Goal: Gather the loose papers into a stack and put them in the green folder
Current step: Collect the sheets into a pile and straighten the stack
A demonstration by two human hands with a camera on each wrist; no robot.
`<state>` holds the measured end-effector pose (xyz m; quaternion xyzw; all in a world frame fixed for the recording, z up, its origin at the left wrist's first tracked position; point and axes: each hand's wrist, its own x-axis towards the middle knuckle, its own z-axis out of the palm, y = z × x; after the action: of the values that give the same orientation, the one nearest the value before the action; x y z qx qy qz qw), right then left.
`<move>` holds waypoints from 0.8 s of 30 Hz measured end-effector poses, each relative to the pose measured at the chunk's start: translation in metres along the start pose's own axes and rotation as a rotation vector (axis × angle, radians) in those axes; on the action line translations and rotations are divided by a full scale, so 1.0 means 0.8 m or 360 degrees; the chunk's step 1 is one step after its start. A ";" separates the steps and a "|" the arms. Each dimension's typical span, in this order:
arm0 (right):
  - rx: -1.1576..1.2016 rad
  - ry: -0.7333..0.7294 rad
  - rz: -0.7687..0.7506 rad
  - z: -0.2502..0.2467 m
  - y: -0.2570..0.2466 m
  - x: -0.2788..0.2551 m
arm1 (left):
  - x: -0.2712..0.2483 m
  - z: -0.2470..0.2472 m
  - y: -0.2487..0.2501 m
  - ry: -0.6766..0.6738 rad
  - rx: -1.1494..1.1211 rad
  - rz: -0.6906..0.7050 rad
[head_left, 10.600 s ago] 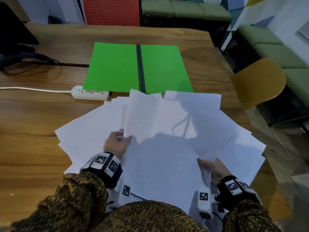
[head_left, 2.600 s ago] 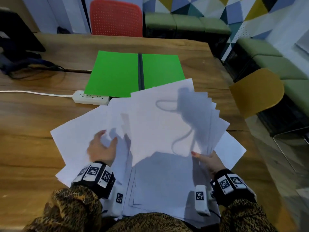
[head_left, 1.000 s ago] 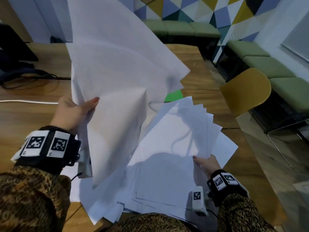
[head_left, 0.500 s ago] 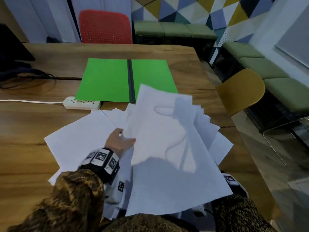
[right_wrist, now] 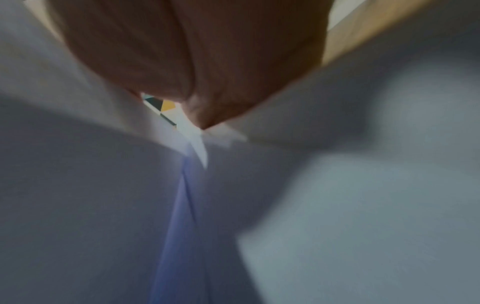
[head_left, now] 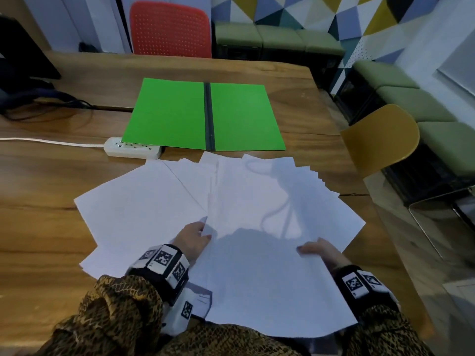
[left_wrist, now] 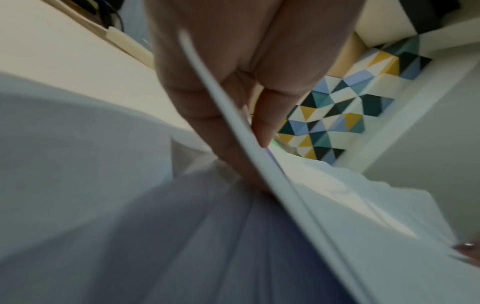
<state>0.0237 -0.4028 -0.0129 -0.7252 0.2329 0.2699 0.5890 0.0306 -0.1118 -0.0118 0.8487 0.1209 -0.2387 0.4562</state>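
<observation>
The papers are lying fanned across the lower centre of the head view on the table, not yet squared into one stack. A larger bunch is sitting right of centre, its far edges stepped like a spread deck; a few sheets are lying apart at centre left, overlapping it only at their near corners.

The left hand is working at the seam between the two groups. In the left wrist view its fingers are curling round the edge of a thin bunch of sheets, so it is gripping paper. The right hand is resting at the right side of the main bunch, lower right of the head view. The right wrist view is blurred; whether this hand is pinching the sheets or only pressing on them cannot be told.

The folder is lying open and flat at upper centre, just beyond the far edge of the papers, both green leaves bare and nothing inside. Its near left corner is overlapping a white power strip.

Assessment: gathering is partly done. The right-hand bunch is roughly collected, but the left sheets are still to be drawn in, and the edges are still to be aligned. The transfer into the folder and any closing of it are entirely outstanding. Loose sheets are likely to slip when the bunch is lifted unsquared.
</observation>
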 end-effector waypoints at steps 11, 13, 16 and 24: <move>-0.0045 0.0161 -0.0009 0.003 0.030 0.027 | -0.011 -0.096 -0.065 0.1320 0.0057 -0.0810; -0.0021 0.0145 -0.0042 0.005 0.025 0.022 | -0.011 -0.108 -0.078 0.1314 0.0020 -0.0954; 0.0087 0.0115 -0.0115 0.011 0.019 0.012 | 0.004 -0.122 -0.081 0.1065 -0.0178 -0.0929; 0.0237 0.0174 -0.0119 0.014 0.023 0.012 | 0.011 -0.111 -0.063 0.0530 0.0275 -0.0728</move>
<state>0.0173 -0.3961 -0.0344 -0.7012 0.2568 0.1897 0.6374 0.0431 -0.0103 -0.0109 0.8626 0.3614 -0.2021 0.2905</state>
